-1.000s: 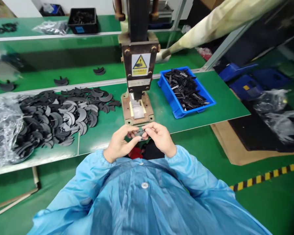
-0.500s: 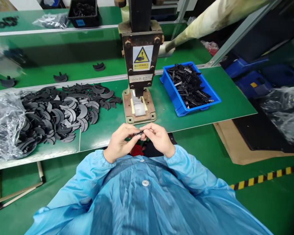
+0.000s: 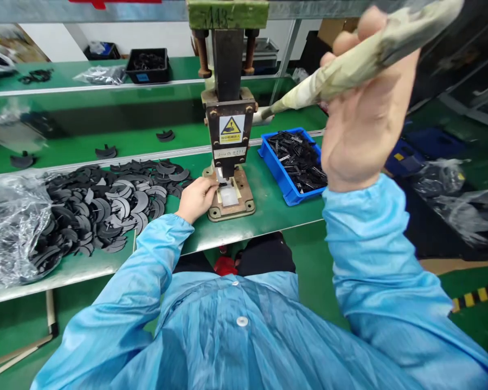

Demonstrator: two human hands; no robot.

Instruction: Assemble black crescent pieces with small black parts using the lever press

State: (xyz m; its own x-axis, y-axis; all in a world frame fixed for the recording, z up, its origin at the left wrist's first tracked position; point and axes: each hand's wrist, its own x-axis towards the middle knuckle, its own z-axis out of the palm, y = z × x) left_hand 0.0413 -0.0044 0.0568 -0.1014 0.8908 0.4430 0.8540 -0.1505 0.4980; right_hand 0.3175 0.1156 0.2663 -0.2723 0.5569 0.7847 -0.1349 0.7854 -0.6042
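Note:
My left hand (image 3: 198, 197) is at the left side of the press base (image 3: 244, 203), thumb and fingertips pinched on a small black part (image 3: 223, 183). That part lies under the ram of the hand press (image 3: 228, 130), and its far end is partly hidden by the ram and my fingers. Raised at the right, my right hand (image 3: 361, 119) is closed around the press lever (image 3: 309, 89), which is wrapped in pale, worn material. The lever crosses in front of the palm and fingers. A pale plate (image 3: 229, 196) sits on the base.
Many dark crescent-shaped parts (image 3: 117, 206) are heaped at the left beside a clear plastic bag (image 3: 12, 227). A blue bin (image 3: 282, 179) of black narrow parts stands right of the press. Several loose crescents lie behind. A black bin (image 3: 146, 76) is on the back shelf.
My hands have parted from in front of my chest. The left moved forward to the press base with the small black part; the right rose to the lever. The view has tilted up.

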